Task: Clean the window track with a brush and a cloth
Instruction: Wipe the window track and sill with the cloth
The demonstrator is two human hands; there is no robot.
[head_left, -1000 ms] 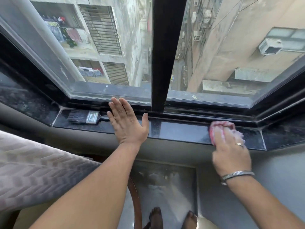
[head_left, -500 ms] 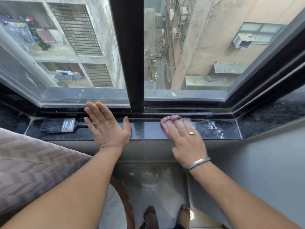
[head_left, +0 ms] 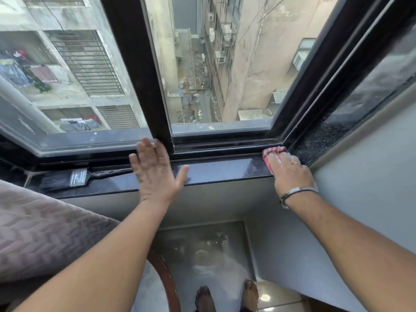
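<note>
Wiping step: right hand [head_left: 290, 171] presses cloth [head_left: 273, 154] flat into sill corner; left hand [head_left: 155, 170] splayed, empty; brush [head_left: 67, 177] idle beyond it. Next: track groove.

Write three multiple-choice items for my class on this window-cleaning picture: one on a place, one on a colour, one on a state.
1. Where does the brush lie?
A. on the sill, left of the left hand
B. on the floor
C. in the right hand

2. What colour is the cloth?
A. blue
B. red and white
C. green

3. How is the left hand?
A. clenched on the brush
B. open, fingers spread
C. holding the cloth

Answers:
1 A, it rests on the dark sill.
2 B, its checks show beyond the fingers.
3 B, it holds nothing, while the right hand presses the cloth down.
</note>
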